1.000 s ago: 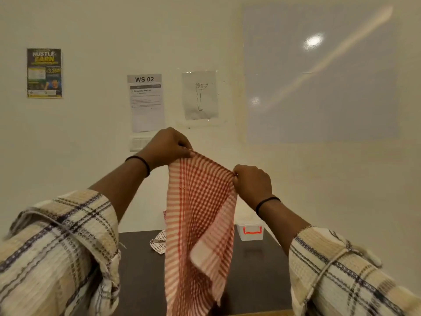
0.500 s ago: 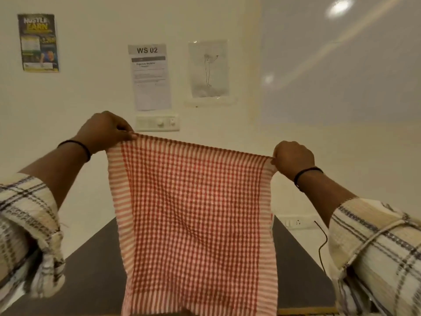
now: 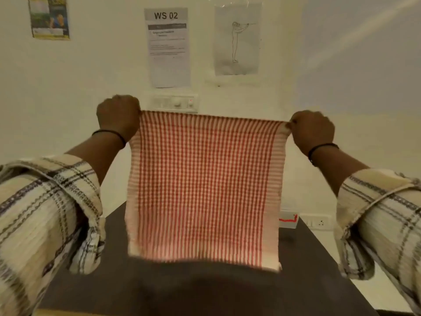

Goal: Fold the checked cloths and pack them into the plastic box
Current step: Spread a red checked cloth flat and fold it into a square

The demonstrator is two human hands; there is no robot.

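A red-and-white checked cloth (image 3: 205, 185) hangs spread flat in the air in front of me, above the dark table (image 3: 159, 290). My left hand (image 3: 118, 116) pinches its upper left corner and my right hand (image 3: 312, 128) pinches its upper right corner, so the top edge is pulled taut between them. The cloth's lower edge hangs free just above the table. Behind the cloth's right edge, a small part of the plastic box (image 3: 288, 221) with a red latch shows at the back of the table. Any other cloths are hidden behind the one I hold.
The table stands against a cream wall with papers, a switch panel (image 3: 175, 103) and a socket (image 3: 317, 222) at the right. The table's right edge runs diagonally toward the front right.
The cloth went from bunched between my close hands to fully spread as my hands moved apart. Since half a second ago the view has dropped and the cloth's lower edge has come into sight.
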